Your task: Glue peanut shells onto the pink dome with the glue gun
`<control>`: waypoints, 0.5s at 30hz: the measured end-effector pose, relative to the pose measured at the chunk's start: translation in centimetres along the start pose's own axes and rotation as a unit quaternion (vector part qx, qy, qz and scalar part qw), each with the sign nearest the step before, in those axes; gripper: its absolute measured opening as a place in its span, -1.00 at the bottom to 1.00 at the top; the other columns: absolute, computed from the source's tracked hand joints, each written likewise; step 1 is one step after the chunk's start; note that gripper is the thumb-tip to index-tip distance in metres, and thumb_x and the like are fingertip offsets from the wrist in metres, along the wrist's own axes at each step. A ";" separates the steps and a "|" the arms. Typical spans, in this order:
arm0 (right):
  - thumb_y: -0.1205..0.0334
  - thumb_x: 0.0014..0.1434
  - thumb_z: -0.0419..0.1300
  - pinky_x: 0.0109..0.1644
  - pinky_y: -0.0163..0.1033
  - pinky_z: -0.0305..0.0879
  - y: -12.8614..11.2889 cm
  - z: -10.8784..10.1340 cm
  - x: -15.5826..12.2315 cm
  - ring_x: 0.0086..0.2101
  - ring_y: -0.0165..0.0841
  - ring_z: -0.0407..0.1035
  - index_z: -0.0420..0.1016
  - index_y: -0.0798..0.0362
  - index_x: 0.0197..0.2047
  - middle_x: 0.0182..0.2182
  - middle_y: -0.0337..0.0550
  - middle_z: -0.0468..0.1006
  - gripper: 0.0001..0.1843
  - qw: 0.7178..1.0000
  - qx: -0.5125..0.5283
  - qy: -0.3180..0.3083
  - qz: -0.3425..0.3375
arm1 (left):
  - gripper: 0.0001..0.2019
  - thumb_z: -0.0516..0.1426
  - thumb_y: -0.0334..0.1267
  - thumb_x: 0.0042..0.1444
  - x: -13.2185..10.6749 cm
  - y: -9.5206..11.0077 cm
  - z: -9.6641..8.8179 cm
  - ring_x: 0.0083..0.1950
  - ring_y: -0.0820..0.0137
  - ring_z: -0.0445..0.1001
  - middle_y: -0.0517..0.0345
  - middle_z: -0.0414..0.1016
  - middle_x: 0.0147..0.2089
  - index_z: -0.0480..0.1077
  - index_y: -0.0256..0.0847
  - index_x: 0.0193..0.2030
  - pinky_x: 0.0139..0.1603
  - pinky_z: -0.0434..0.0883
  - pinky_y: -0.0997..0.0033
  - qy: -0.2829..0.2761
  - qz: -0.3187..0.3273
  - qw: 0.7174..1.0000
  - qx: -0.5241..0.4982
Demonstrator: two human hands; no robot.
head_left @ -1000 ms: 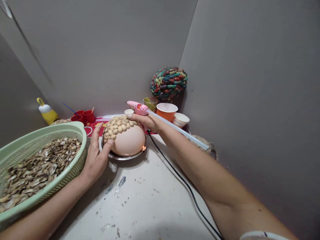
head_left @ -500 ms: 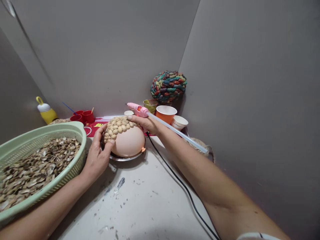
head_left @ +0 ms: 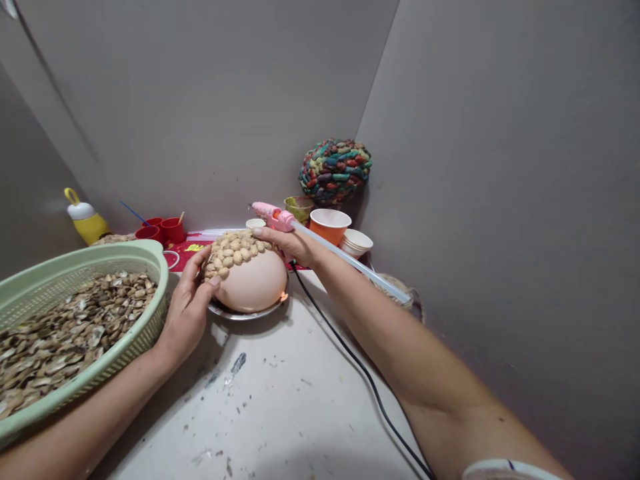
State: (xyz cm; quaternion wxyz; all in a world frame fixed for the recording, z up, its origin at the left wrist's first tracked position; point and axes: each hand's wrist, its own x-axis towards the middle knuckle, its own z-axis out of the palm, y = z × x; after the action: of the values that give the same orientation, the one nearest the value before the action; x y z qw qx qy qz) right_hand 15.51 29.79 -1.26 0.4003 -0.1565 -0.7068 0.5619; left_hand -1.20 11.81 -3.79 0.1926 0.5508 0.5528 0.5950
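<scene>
A peach-coloured balloon (head_left: 257,283) rests in a metal dish (head_left: 245,313), its upper left part covered with glued nut shells (head_left: 233,250). My left hand (head_left: 189,310) presses against the shell-covered left side, thumb and fingers curved on the shells. My right hand (head_left: 290,243) grips a pink glue gun (head_left: 273,215) above the balloon's top, index finger stretched along the shells. A clear glue stick (head_left: 355,263) juts from the gun's back over my forearm, and its black cord (head_left: 360,373) runs down the table.
A green basket (head_left: 125,257) full of shell halves sits at the left. Red cups (head_left: 163,230), a yellow bottle (head_left: 85,217), an orange paper cup (head_left: 330,225), stacked white cups (head_left: 356,242) and a multicoloured shell ball (head_left: 335,170) stand along the grey walls.
My left hand has moved from beside the balloon onto its shell-covered side. The right hand and glue gun have stayed almost still.
</scene>
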 end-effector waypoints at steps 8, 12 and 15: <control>-0.09 -0.04 0.46 0.40 0.21 0.17 -0.8 0.3 -0.2 0.39 0.04 0.09 0.19 0.03 0.41 0.44 0.03 0.17 0.03 1.000 0.014 -0.008 0.025 | -0.44 0.16 -0.11 0.24 0.1 -0.2 0.4 0.36 0.09 0.32 -0.04 0.36 0.36 0.25 -0.10 0.36 0.39 0.25 -0.07 0.013 0.010 0.999 0.028; -0.09 -0.01 0.44 0.42 0.21 0.13 -0.7 0.4 -0.2 0.42 0.02 0.01 0.22 -0.02 0.40 0.44 -0.02 0.17 -0.03 1.000 0.010 -0.010 0.018 | -0.44 0.16 -0.15 0.23 0.1 -0.4 0.6 0.35 0.11 0.34 -0.05 0.35 0.37 0.24 -0.11 0.36 0.40 0.24 -0.04 0.012 0.016 0.999 0.031; -0.11 0.02 0.42 0.44 0.21 0.09 -0.5 0.3 -0.2 0.43 0.01 -0.02 0.23 -0.02 0.40 0.45 -0.02 0.15 -0.05 1.000 0.005 -0.010 0.004 | -0.44 0.16 -0.15 0.23 0.1 -0.2 0.7 0.35 0.12 0.34 -0.05 0.36 0.36 0.23 -0.13 0.37 0.40 0.25 -0.02 0.012 0.019 0.999 0.034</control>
State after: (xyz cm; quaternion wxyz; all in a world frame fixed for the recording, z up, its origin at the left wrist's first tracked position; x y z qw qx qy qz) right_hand 15.47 29.31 -0.92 0.3918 -0.1520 -0.7070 0.5687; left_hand -0.72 12.27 -4.11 0.1559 0.5601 0.5648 0.5857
